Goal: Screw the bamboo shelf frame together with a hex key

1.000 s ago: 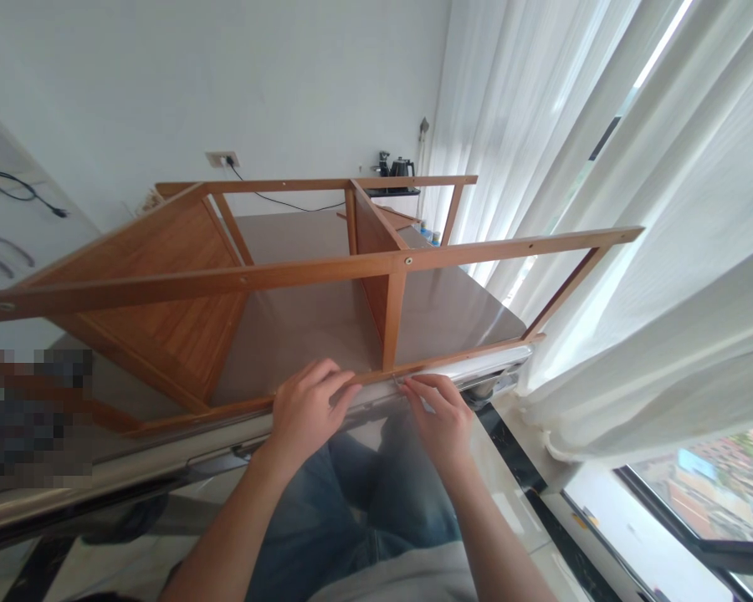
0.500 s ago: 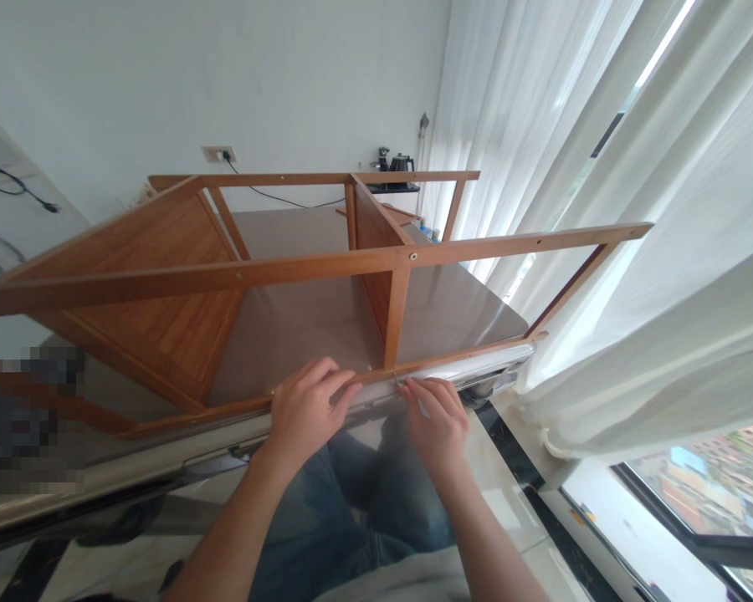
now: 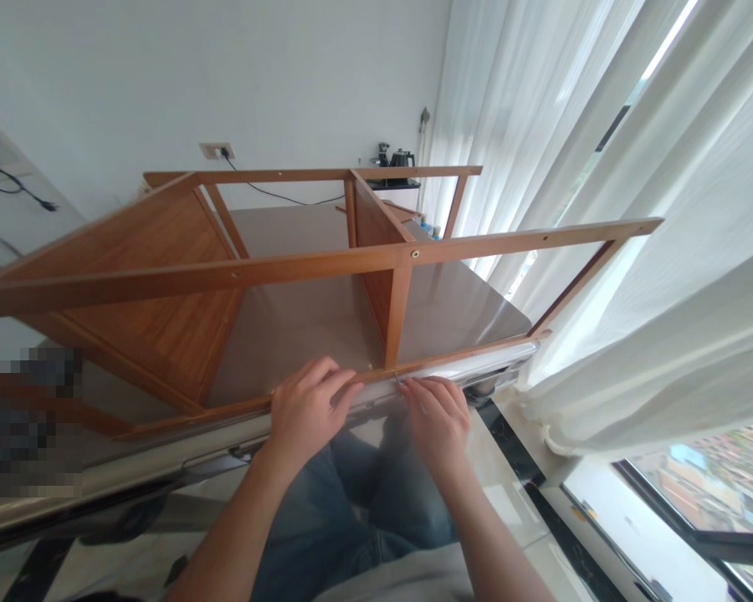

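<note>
An upside-down wooden shelf frame (image 3: 238, 272) of bamboo-coloured rails and panels lies on a table, tilted in my view. My left hand (image 3: 307, 410) is shut around its near rail (image 3: 464, 357), fingers over the top. My right hand (image 3: 436, 426) sits just to the right, its fingertips at the rail and pinching a thin metal tool (image 3: 397, 380), perhaps a hex key. An upright post (image 3: 397, 318) meets the rail just beyond that tool. The tool's lower end is hidden by my fingers.
The brown table top (image 3: 301, 334) has a shiny metal edge (image 3: 163, 456) beneath my hands. White curtains (image 3: 571, 167) and a window hang to the right. A kettle (image 3: 402, 159) stands at the far wall, near a socket (image 3: 217, 150) with a black cord. A pixelated patch covers the lower left.
The whole scene has shifted slightly in view as my head moved. My right fingers have curled a little at the rail. My left hand stays on the rail.
</note>
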`<control>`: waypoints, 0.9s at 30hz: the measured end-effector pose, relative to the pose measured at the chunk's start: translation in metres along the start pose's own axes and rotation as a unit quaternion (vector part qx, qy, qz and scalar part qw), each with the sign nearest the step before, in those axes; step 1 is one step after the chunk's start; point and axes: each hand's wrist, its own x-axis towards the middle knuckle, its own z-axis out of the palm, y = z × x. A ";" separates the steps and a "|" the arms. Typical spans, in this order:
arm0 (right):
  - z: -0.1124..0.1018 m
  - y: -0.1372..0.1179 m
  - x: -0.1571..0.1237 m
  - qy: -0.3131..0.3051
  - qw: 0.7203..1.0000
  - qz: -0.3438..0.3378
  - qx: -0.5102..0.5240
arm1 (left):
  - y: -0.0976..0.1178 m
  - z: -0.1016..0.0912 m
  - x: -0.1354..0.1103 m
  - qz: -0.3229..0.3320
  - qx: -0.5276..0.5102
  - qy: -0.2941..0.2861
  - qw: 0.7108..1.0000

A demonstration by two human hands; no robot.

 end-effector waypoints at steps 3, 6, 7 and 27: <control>0.000 -0.001 0.001 -0.007 1.000 0.001 -0.006 | 0.000 0.000 0.000 0.002 0.003 0.005 1.000; -0.001 -0.001 0.001 -0.013 1.000 0.000 -0.014 | 0.000 0.000 0.000 0.007 0.004 0.000 1.000; -0.001 -0.001 0.001 -0.015 1.000 -0.002 -0.017 | 0.001 0.000 0.000 0.007 0.006 0.001 1.000; 0.003 0.009 0.006 0.005 0.995 -0.100 0.022 | 0.002 0.002 0.001 0.004 0.004 -0.004 1.000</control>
